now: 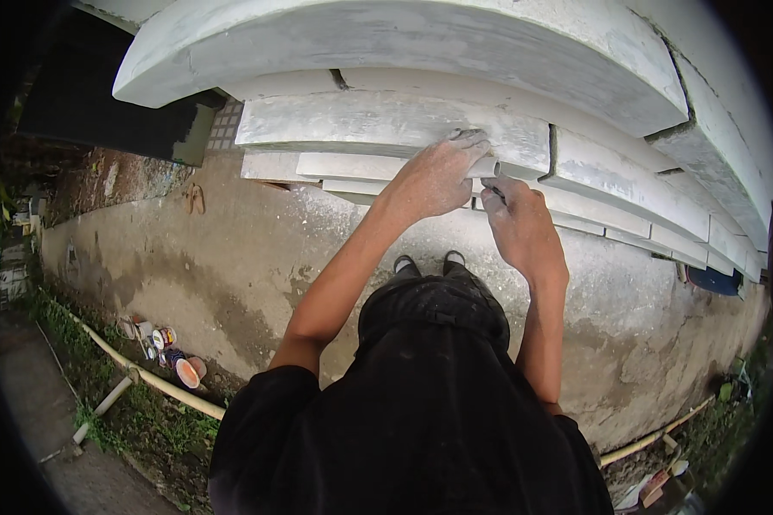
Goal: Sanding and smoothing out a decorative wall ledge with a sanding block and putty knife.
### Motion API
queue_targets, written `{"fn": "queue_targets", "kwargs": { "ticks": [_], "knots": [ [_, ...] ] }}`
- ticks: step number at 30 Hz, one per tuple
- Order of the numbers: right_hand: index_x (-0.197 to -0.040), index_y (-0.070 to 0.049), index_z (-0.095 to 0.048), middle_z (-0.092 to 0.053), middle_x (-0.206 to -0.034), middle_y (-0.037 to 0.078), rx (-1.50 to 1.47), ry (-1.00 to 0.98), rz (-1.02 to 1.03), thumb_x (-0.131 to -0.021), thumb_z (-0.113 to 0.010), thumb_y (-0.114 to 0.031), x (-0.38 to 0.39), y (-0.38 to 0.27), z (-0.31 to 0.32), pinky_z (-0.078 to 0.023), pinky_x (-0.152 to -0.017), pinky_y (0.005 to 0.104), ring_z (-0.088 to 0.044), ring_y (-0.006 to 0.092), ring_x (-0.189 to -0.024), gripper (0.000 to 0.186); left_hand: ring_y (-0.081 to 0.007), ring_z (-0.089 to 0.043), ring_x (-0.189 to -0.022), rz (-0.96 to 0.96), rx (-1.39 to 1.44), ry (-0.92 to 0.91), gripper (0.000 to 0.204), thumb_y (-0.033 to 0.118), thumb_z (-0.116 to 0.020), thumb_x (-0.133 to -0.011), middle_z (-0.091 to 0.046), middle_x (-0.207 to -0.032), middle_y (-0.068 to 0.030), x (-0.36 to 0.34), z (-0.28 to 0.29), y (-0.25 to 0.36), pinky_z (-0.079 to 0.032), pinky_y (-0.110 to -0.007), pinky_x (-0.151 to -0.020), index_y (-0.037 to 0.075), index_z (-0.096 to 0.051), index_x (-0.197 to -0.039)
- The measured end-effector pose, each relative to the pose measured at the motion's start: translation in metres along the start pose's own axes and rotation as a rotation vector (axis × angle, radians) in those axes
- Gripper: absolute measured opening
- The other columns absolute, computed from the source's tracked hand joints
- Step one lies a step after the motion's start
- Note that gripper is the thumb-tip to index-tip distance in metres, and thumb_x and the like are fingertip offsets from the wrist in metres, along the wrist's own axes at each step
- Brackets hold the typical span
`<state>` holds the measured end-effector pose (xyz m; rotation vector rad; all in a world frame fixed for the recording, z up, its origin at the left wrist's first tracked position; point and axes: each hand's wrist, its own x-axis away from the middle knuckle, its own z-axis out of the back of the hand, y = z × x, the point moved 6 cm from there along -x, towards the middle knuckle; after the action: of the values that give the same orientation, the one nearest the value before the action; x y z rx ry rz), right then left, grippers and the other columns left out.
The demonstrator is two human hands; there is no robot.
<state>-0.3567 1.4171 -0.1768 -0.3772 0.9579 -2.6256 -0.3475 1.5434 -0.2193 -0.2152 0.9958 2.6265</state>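
Note:
Dusted with white powder, my left hand (pixel 442 176) is bent over the front of a grey-white ledge (pixel 361 120). Its fingers curl around a pale, curved piece (pixel 484 167), which looks like a thin sheet or blade; its kind is unclear. Just to the right, my right hand (pixel 524 223) is closed, thumb and fingers pinching a small dark piece (pixel 496 192) close to the pale one. Most of that dark piece is hidden inside the hand. Both hands are close together at the ledge's lower edge.
More stepped white ledges (pixel 644 197) run off to the right, with a large overhanging one (pixel 404 43) above. Below is a stained concrete floor (pixel 258 249) with sandals (pixel 194 198). Paint cans and an orange-topped tub (pixel 189 372) stand at left, beside a pale pipe (pixel 163 384).

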Motion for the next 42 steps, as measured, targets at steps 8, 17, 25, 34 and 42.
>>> {"fn": "queue_targets", "kwargs": {
  "ticks": [8, 17, 25, 34, 42],
  "knots": [
    [-0.111, 0.008, -0.065, -0.066, -0.098, 0.032, 0.024, 0.098, 0.049, -0.094, -0.054, -0.020, 0.000, -0.009, 0.001, -0.049, -0.086, 0.0422, -0.064, 0.0461, -0.093, 0.034, -0.0438, -0.057, -0.110, -0.151, 0.054, 0.078, 0.037, -0.007, -0.056, -0.071, -0.062, -0.114, -0.0262, -0.007, 0.004, -0.007, -0.049, -0.047, -0.095, -0.006, -0.062, -0.108],
    [-0.110, 0.009, -0.064, -0.066, -0.097, 0.031, -0.004, 0.025, -0.062, -0.093, -0.054, -0.019, -0.010, -0.002, -0.003, -0.048, -0.086, 0.0441, -0.063, 0.0459, -0.093, 0.034, -0.0454, -0.061, -0.102, -0.081, 0.076, -0.091, 0.039, -0.007, -0.056, -0.072, -0.064, -0.109, -0.0265, -0.023, 0.003, -0.012, -0.052, -0.048, -0.089, -0.006, -0.061, -0.110],
    [-0.110, 0.008, -0.065, -0.065, -0.102, 0.030, -0.060, 0.040, -0.094, -0.093, -0.054, -0.023, -0.005, -0.002, -0.003, -0.048, -0.088, 0.0445, -0.062, 0.0467, -0.099, 0.037, -0.0464, -0.063, -0.095, -0.097, 0.020, 0.086, 0.024, -0.002, -0.058, -0.073, -0.065, -0.101, -0.0292, -0.011, 0.006, 0.003, -0.052, -0.050, -0.086, -0.007, -0.063, -0.096],
    [-0.105, 0.009, -0.065, -0.064, -0.102, 0.033, 0.047, -0.012, -0.105, -0.095, -0.051, -0.025, -0.014, 0.001, -0.004, -0.047, -0.088, 0.0461, -0.062, 0.0478, -0.099, 0.038, -0.0472, -0.062, -0.096, 0.079, 0.076, -0.101, 0.055, -0.010, -0.050, -0.066, -0.066, -0.105, -0.0278, -0.015, 0.001, -0.021, -0.052, -0.048, -0.088, -0.001, -0.063, -0.119],
    [-0.101, 0.010, -0.064, -0.063, -0.097, 0.034, 0.069, 0.049, -0.057, -0.094, -0.051, -0.023, -0.022, 0.009, -0.016, -0.048, -0.085, 0.0472, -0.062, 0.0493, -0.094, 0.036, -0.0466, -0.063, -0.096, 0.092, 0.030, -0.099, 0.051, -0.007, -0.052, -0.068, -0.066, -0.106, -0.0274, -0.015, -0.006, -0.023, -0.051, -0.050, -0.088, 0.000, -0.064, -0.118]
  ]
}}
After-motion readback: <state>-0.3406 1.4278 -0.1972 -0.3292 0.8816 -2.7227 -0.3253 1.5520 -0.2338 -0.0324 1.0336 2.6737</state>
